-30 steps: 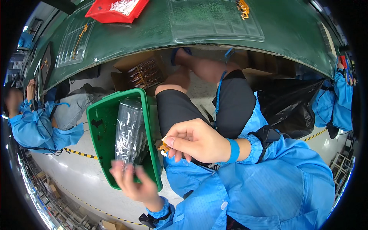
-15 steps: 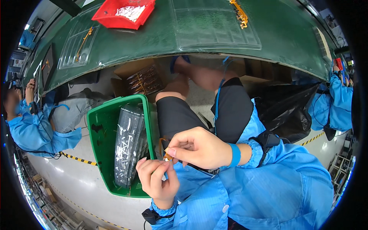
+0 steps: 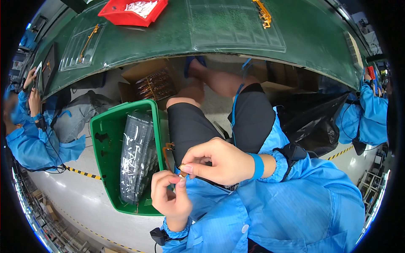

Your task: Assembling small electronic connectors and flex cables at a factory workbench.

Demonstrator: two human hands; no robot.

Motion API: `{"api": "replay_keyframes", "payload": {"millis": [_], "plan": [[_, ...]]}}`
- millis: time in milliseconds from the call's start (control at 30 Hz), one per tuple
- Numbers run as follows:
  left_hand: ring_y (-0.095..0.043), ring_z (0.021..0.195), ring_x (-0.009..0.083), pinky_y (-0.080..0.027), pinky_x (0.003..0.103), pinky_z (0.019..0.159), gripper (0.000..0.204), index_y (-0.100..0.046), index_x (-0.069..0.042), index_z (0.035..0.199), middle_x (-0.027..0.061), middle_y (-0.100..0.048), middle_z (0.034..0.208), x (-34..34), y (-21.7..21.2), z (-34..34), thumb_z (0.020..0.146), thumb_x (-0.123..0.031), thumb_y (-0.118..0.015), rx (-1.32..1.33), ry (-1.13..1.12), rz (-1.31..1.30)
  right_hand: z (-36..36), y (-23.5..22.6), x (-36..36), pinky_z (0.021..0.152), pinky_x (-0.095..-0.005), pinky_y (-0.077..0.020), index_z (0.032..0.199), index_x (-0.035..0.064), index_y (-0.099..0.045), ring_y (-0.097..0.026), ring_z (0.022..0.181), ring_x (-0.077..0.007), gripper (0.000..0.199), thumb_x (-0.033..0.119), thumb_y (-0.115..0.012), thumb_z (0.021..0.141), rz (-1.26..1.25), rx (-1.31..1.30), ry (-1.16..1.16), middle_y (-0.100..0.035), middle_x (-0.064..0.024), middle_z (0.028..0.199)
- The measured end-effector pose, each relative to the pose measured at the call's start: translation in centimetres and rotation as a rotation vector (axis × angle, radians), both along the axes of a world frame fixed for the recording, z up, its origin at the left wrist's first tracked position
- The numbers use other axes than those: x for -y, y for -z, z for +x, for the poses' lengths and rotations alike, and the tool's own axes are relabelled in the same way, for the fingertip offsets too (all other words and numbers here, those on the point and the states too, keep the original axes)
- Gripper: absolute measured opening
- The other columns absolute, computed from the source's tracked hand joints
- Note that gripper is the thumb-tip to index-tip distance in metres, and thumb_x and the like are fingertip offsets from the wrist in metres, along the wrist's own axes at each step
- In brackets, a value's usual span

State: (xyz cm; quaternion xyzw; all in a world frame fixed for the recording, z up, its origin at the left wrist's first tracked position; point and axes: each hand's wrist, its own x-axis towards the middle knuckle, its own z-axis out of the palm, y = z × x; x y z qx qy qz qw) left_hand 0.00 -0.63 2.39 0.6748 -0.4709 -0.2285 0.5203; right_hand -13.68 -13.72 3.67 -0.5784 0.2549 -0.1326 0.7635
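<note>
Over my lap, my right hand (image 3: 223,162) pinches a thin orange flexible circuit strip (image 3: 168,147) between thumb and fingers. The strip's free end sticks out past the fingertips toward the green bin. Just below, my left hand (image 3: 171,196) is closed, its thumb and index fingertip pressed together close to the strip's held end. A tiny whitish bit shows at those fingertips, too small to name. The fingertips hide most of the held part of the strip.
Left of my legs stands a green bin (image 3: 157,126) holding clear plastic trays (image 3: 137,156) with white scraps. On the green table (image 3: 147,42) are a red box (image 3: 122,17) of white pieces, clear trays and more orange strips (image 3: 263,17). Co-workers sit at both sides.
My left fingers have curled in and turned a little at the strip. More of the strip's free end now shows beside the bin. The whole view has shifted slightly.
</note>
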Motion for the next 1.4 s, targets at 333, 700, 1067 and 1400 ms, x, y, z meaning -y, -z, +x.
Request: {"api": "replay_keyframes", "payload": {"millis": [333, 700, 1067, 1400], "plan": [[-0.050, 0.083, 0.0142, -0.042, 0.027, 0.076, 0.005, -0.048, -0.002, 0.093, 0.0076, -0.054, 0.091, 0.0, 0.7, 0.9, 0.097, -0.003, -0.051, -0.185, -0.295, -0.121, -0.1, 1.0, -0.5, 0.070, -0.0243, -0.0531, 0.097, -0.0053, -0.066, -0.065, 0.076, -0.0103, 0.015, 0.008, -0.060, 0.095, 0.096, 0.126, 0.041, -0.069, -0.0079, 0.085], [-0.065, 0.086, 0.0163, -0.053, 0.026, 0.076, 0.010, -0.058, 0.003, 0.102, 0.0131, -0.066, 0.098, -6.1, 4.0, 7.6, 0.097, -0.004, -0.056, 0.010, -0.650, 0.139, -0.3, 0.8, 0.7, 0.069, -0.0231, -0.0536, 0.103, -0.0046, -0.064, -0.067, 0.082, -0.0112, 0.019, 0.013, -0.059, 0.098, 0.310, 0.152, 0.024, -0.069, -0.0085, 0.094], [-0.064, 0.086, 0.0268, -0.052, 0.037, 0.078, 0.016, -0.064, 0.006, 0.102, 0.0163, -0.065, 0.095, -3.1, -1.3, 1.7, 0.087, 0.010, -0.059, 0.591, -0.206, -0.002, 0.2, 0.2, -0.2, 0.070, -0.0239, -0.0561, 0.106, -0.0050, -0.065, -0.069, 0.086, -0.0136, 0.021, 0.013, -0.062, 0.096, 0.376, 0.148, 0.101, -0.071, -0.0106, 0.094], [-0.068, 0.077, 0.0287, -0.057, 0.043, 0.076, 0.021, -0.069, 0.003, 0.096, 0.0142, -0.068, 0.086, 0.5, -1.8, -1.0, 0.075, 0.007, -0.072, 0.713, -0.039, -0.012, -0.5, -0.4, -0.7, 0.075, -0.0235, -0.0563, 0.099, -0.0036, -0.071, -0.072, 0.082, -0.0141, 0.015, 0.006, -0.068, 0.089, -0.042, 0.083, 0.194, -0.074, -0.0109, 0.089]]}}
